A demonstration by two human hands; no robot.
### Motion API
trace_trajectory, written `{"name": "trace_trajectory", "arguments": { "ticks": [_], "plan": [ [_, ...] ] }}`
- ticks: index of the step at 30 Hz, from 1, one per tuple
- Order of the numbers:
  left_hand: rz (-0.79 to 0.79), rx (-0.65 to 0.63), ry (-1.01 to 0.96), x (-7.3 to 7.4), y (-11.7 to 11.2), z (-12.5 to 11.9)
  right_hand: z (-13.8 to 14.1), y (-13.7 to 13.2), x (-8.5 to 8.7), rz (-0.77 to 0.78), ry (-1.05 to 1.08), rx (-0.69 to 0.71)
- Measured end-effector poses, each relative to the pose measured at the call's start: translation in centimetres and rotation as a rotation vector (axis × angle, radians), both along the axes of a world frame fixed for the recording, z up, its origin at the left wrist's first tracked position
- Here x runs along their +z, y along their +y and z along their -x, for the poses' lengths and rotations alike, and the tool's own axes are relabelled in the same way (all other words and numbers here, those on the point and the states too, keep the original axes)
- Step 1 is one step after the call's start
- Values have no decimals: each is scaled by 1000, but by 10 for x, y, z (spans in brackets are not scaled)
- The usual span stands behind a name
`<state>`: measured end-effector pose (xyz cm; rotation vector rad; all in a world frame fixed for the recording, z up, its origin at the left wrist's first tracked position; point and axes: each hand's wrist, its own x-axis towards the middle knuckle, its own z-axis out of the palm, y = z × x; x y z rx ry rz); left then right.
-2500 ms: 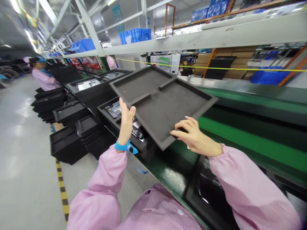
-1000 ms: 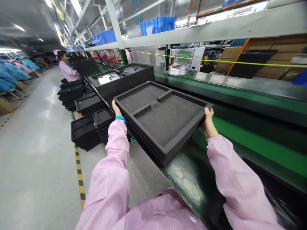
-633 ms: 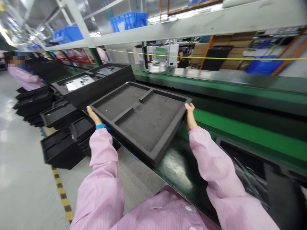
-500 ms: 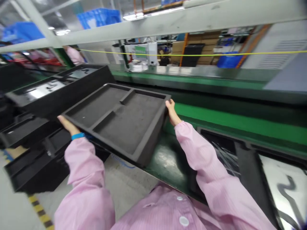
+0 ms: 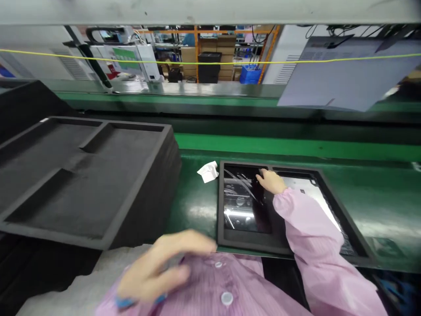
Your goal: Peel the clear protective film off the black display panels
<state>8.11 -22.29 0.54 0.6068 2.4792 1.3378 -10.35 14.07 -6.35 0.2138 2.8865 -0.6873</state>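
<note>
My right hand [image 5: 271, 181] reaches over a black foam tray [image 5: 221, 206] on the green bench, its thumb and finger apart. Its fingertips are at the upper right part of a glossy black panel [image 5: 246, 206], by the tray's divider; whether they touch it I cannot tell. In the tray's right compartment lies a silvery panel [image 5: 320, 195], partly behind my sleeve. My left hand [image 5: 164, 263], blurred, hovers before my body with thumb and fingers apart, holding nothing. On the left, an empty foam tray [image 5: 121, 193] tops a stack.
A crumpled white paper piece [image 5: 208, 172] lies between the stack and the right-hand tray. Behind runs a bright green strip [image 5: 223, 142]. A yellow cord [image 5: 184, 62] spans the view, and a white sheet [image 5: 338, 79] hangs at the back right.
Both hands have let go of the empty foam tray, now on the left stack. My right hand has moved over the panel tray; my left is before my body. The view has swung right.
</note>
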Motion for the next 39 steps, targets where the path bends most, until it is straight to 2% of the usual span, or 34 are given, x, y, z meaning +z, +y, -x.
{"name": "trace_trajectory", "arguments": {
  "ticks": [1, 3, 5, 7, 9, 13, 16, 19, 23, 26, 28, 31, 34, 36, 39],
  "plan": [
    [22, -1, -101, -7, 28, 14, -4, 5, -6, 36, 2, -54],
    [-72, 77, -80, -26, 75, 44, -9, 10, -14, 151, 3, -138],
    [-159, 133, -66, -48, 104, 70, -11, 10, -18, 305, -3, -193],
    [-186, 175, -53, -66, 116, 84, -11, 9, -18, 474, -8, -214],
    [-195, 221, -40, -77, 117, 89, -11, 9, -15, 632, 2, -211],
    [-257, 329, -22, -82, 117, 90, -16, 5, 0, 845, 111, -233],
    [-322, 398, -19, -77, 123, 89, -24, 1, 24, 968, 254, -220],
    [-531, 381, -113, -63, 129, 86, -34, -5, 56, 1089, 337, -163],
    [-878, 271, -201, -37, 125, 83, -38, -18, 100, 1230, 301, -86],
    [-918, 243, -235, -19, 118, 81, -28, -28, 120, 1337, 163, 9],
    [-887, 262, -246, -10, 115, 78, -19, -31, 122, 1375, 65, 73],
    [-926, 345, -212, 3, 115, 73, -9, -29, 110, 1496, -16, 75],
    [-1097, 561, -77, 14, 120, 71, -15, -27, 86, 1661, -122, 26],
    [-1196, 740, 47, 19, 128, 73, -31, -35, 72, 1704, -170, 34],
    [-1228, 963, 248, 17, 146, 77, -63, -60, 65, 1724, -204, 75]
  ]
}}
